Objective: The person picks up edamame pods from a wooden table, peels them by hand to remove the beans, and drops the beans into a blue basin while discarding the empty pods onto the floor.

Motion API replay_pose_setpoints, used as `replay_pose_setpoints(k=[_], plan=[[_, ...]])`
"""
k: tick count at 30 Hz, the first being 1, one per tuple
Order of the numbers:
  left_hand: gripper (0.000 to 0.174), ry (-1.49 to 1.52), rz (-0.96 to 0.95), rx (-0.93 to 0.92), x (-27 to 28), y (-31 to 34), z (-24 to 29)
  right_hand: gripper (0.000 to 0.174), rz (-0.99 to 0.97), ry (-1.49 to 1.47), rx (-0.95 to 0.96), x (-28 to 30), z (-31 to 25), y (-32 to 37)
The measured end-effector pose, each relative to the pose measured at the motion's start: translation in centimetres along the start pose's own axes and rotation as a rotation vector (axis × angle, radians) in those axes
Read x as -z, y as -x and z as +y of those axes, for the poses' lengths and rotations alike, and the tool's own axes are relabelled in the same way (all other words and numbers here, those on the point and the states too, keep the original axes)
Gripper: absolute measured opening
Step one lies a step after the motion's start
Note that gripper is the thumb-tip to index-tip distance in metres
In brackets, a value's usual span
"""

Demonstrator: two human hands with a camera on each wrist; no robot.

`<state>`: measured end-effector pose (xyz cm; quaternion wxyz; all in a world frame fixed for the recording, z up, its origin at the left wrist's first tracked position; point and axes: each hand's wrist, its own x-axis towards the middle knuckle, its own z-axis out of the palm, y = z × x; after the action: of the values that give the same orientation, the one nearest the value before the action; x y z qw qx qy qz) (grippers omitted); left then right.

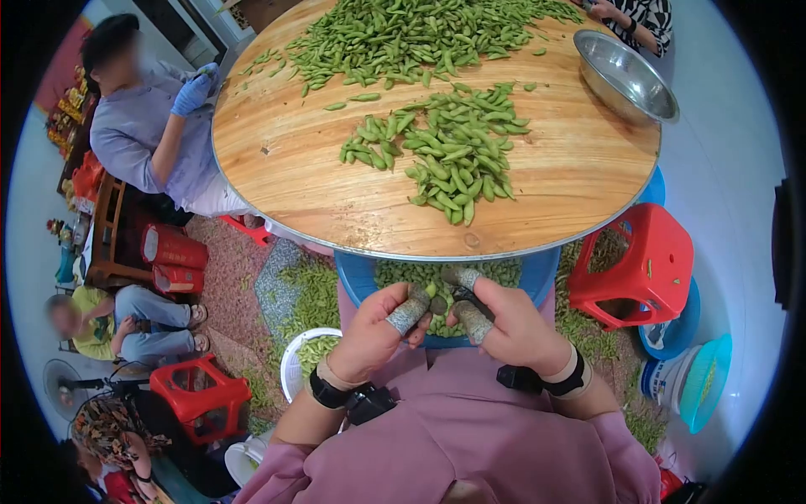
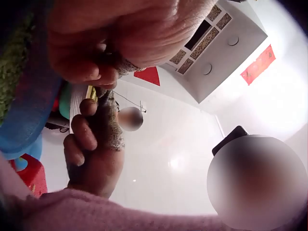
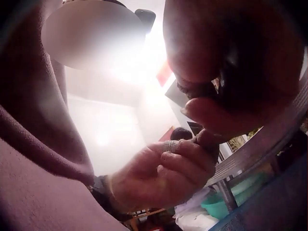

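Low over the blue basin (image 1: 349, 281), both hands meet at their fingertips. The left hand (image 1: 374, 332) (image 2: 125, 38) has a grey-wrapped thumb and pinches a small green pod (image 1: 431, 290). Curled fingers with grey wrapping show on the right hand (image 1: 520, 332) (image 3: 240, 72), close beside the pod; whether they grip it is hidden. Beneath the hands, shelled green beans (image 1: 495, 273) lie in the basin. Dark stains mark the fingertips in the left wrist view. A smaller pile of pods (image 1: 457, 160) lies on the round wooden table (image 1: 302, 202).
A larger pod heap (image 1: 395, 38) and a metal bowl (image 1: 625, 76) are on the table. Red stools (image 1: 646, 269) (image 1: 200, 395) stand at both sides. A white basket (image 1: 291, 365) is left of the lap; pods litter the floor. A person in blue gloves (image 1: 151, 126) sits at the left.
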<state>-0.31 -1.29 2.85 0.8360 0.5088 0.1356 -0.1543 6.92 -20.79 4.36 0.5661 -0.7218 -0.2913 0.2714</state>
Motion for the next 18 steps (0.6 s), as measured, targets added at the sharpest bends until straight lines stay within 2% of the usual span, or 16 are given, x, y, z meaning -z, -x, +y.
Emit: replay_pose_setpoints(k=[6,8,10,13,15,16,17,18], plan=[[0.006,-0.219,-0.050,-0.092,-0.2,-0.6,-0.5,0.032,0.005,-0.007,-0.014,0.3,-0.4,0.2],[0.013,-0.286,-0.048,-0.158,0.0,-0.7,-1.0,0.033,0.002,-0.027,-0.019,0.3,-0.4,0.3],[0.012,-0.300,-0.039,-0.159,-0.1,-0.6,-1.0,0.034,-0.002,-0.050,-0.025,0.2,0.0,0.3],[0.011,-0.368,-0.008,-0.185,0.0,-0.4,-1.4,0.041,-0.001,0.005,0.087,-0.3,2.1,-0.1],[0.010,-0.422,0.012,-0.211,0.2,-0.6,-1.5,0.038,0.055,0.015,0.275,-0.7,3.3,-0.6],[0.009,-0.716,0.046,-0.349,0.4,-0.7,-1.3,0.038,0.056,0.015,0.276,-0.5,2.9,-0.6],[0.008,-1.010,0.081,-0.489,0.5,-1.0,-1.0,0.032,-0.008,-0.204,0.033,-0.1,2.0,-0.6],[0.008,-1.011,0.079,-0.492,0.5,-1.2,-0.7,0.026,-0.072,-0.421,-0.209,0.2,1.3,-0.7]])
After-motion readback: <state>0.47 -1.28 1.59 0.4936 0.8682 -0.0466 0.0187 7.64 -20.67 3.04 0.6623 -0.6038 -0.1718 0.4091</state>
